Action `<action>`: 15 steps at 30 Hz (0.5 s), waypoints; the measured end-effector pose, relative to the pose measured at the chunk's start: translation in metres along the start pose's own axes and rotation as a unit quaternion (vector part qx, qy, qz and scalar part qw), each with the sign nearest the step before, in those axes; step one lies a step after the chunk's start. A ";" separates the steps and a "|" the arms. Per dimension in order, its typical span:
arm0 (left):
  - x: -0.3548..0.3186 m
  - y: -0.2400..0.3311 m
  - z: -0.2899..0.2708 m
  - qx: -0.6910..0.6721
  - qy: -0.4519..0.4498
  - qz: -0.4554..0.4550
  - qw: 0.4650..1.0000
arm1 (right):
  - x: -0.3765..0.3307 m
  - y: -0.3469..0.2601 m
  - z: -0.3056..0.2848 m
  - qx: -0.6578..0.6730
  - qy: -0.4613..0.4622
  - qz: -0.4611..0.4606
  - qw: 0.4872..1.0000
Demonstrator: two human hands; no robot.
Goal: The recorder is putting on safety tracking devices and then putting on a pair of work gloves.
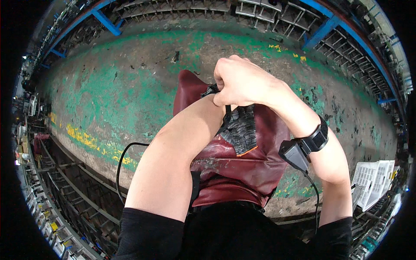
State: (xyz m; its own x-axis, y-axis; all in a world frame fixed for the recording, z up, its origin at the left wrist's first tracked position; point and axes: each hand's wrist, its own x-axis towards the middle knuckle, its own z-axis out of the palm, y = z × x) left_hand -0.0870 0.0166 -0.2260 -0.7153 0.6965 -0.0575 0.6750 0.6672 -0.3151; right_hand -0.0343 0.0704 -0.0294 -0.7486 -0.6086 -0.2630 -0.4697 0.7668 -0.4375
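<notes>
In the head view, the right hand (242, 82) was curled into a closed fist, pinching a dark strap or cuff edge (211, 90) at the wrist of the left forearm (173, 160). The left hand itself was hidden behind that fist and the raised forearm, so whether it was open or closed could not be told. The grip looked set for pulling something snug at the wrist, hence the left arm lifted up toward the chest. A grey knitted glove (242, 130) with an orange hem lay just under both arms, resting on the dark red apron (242, 169) across the lap, within easy reach. A black wrist-worn device (303, 147) sat strapped on the right wrist, its cable (313, 190) trailing down. Below lay the worn green-painted floor (112, 86), with a white plastic crate (372, 173) off to the right
</notes>
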 end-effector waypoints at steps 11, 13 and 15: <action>-0.009 -0.002 0.003 0.002 0.001 -0.012 1.000 | 0.006 -0.013 -0.005 -0.074 -0.026 -0.053 0.995; -0.010 -0.003 0.003 0.002 0.005 -0.015 1.000 | 0.003 -0.013 -0.001 -0.045 0.030 -0.095 0.994; -0.010 -0.003 0.004 0.001 0.009 -0.019 1.000 | 0.001 -0.016 0.003 -0.033 0.071 -0.134 0.988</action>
State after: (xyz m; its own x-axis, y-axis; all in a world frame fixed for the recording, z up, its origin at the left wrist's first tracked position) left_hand -0.0823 0.0070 -0.2279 -0.7366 0.6757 -0.0289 0.6476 0.6924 -0.3182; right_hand -0.0264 0.0571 -0.0249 -0.6483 -0.7611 -0.0201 -0.6863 0.5957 -0.4173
